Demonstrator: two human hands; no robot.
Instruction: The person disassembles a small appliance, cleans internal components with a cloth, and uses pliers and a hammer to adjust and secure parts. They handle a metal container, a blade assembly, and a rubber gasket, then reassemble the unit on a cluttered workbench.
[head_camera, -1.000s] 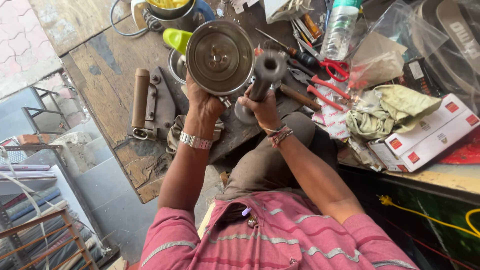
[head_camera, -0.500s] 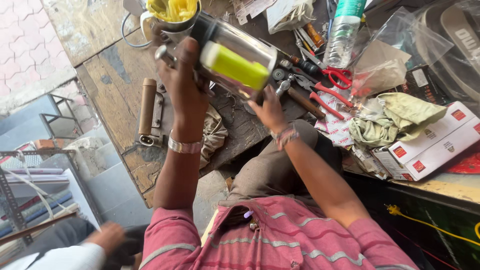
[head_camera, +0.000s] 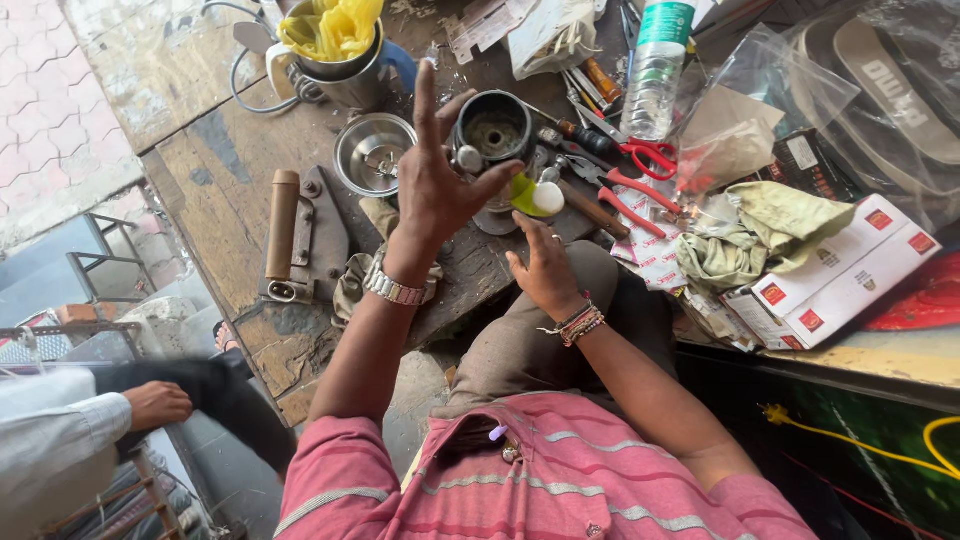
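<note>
Over the cluttered wooden table (head_camera: 200, 190), your left hand (head_camera: 440, 190) spreads its fingers loosely around the rim of the dark mixer jar (head_camera: 492, 130), your right hand (head_camera: 545, 270) rests released just below the green-and-white cap (head_camera: 535, 195), not yet fitted.

Around the dark mixer jar (head_camera: 493, 130), little room is showing. The left hand (head_camera: 437, 190) is hanging spread over its near-left side, a small steel bowl (head_camera: 372, 152) is sitting just left, and screwdrivers and red-handled pliers (head_camera: 630, 180) are crowding its right. Behind it a steel jar stuffed with yellow plastic (head_camera: 335, 45) is blocking. Farther left, bare worktop (head_camera: 205, 175) is lying open as far as the wooden-handled tool (head_camera: 283, 225).
</note>
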